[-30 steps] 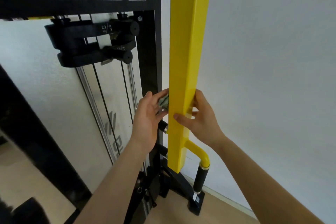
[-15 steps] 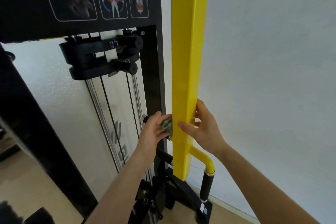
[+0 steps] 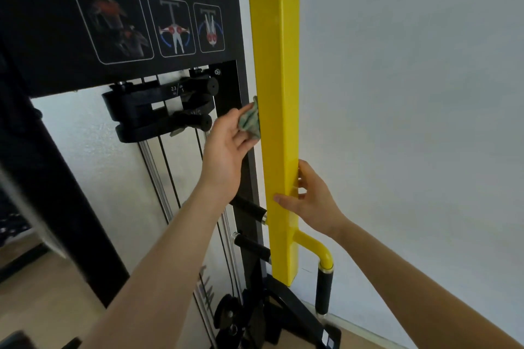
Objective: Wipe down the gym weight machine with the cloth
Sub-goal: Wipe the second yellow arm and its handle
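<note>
Head view: the left hand pinched a crumpled greenish cloth against the glossy square yellow arm; the right hand gripped that arm lower down.

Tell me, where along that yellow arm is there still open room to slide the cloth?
The yellow arm is bare from the cloth in the left hand up to the pivot at its top, and below the right hand down to its end. It is crowded on the left, where the black frame post stands close beside it.
</note>
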The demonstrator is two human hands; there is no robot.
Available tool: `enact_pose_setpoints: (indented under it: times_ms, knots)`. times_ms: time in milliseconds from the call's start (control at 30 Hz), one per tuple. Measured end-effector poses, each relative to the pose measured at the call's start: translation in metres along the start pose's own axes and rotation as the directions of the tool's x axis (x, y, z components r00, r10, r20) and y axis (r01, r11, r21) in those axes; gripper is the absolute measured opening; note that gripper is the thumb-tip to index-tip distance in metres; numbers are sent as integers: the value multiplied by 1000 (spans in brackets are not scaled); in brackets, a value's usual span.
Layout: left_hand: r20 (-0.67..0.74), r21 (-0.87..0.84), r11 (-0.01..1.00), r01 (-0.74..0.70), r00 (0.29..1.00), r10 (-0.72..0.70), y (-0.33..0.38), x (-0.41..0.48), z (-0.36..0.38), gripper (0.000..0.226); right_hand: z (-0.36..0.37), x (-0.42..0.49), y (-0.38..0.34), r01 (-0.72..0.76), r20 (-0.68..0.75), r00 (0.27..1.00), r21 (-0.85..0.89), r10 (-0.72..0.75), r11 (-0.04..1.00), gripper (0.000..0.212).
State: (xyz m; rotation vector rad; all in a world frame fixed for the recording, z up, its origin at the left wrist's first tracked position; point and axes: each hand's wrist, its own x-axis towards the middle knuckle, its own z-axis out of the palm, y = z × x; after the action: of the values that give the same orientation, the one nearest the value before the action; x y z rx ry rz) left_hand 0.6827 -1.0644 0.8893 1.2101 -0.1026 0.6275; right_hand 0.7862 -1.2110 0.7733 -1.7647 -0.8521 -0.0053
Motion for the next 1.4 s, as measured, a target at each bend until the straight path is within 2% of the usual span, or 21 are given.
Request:
enact_pose_setpoints:
  times_ms: [100,233,267,333,433,533,633,800,967,1100,1300,1400]
  knots:
    - [-30,186,980,72,997,-68,-11,-4,-3,43,-7,5,-5,-10,54,998,-35,12,999,73]
    - [-13,445,847,290,948,-317,-21,-2,-21,61,-30,22,-40,-26,185,982,-86,42,996,77]
    - [-2,476,814,333,926,-378,-20,0,-24,66,-38,26,-56,-3,170,985,-67,14,998,78]
    - [-6,490,780,389,896,-444,-14,3,-23,70,-55,35,-90,94,44,995,-19,-93,995,82]
    - [-47,421,827,373,919,-391,-4,8,-15,69,-69,46,-130,218,-146,966,4,-215,976,84]
    - [-57,256,926,279,960,-273,13,15,-3,64,-65,52,-135,279,-149,945,-92,-290,956,82]
    - [-45,150,976,156,987,-151,36,25,11,61,-58,52,-126,299,-157,935,-125,-317,946,85]
    - [-21,-5,1000,1,1000,-1,73,43,36,53,-55,53,-120,308,-192,930,-63,-314,949,87]
    - [10,-86,993,-86,996,87,90,54,54,47,-57,53,-116,311,-193,931,-21,-309,950,85]
    - [14,6,993,-116,993,116,78,50,53,39,-57,51,-114,302,-187,936,-17,-299,953,83]
    - [-58,173,984,30,998,-20,37,22,26,32,-57,46,-110,296,-185,938,-17,-293,955,83]
    - [-114,337,937,95,992,-60,18,5,12,22,-55,43,-106,290,-183,939,-38,-292,956,81]
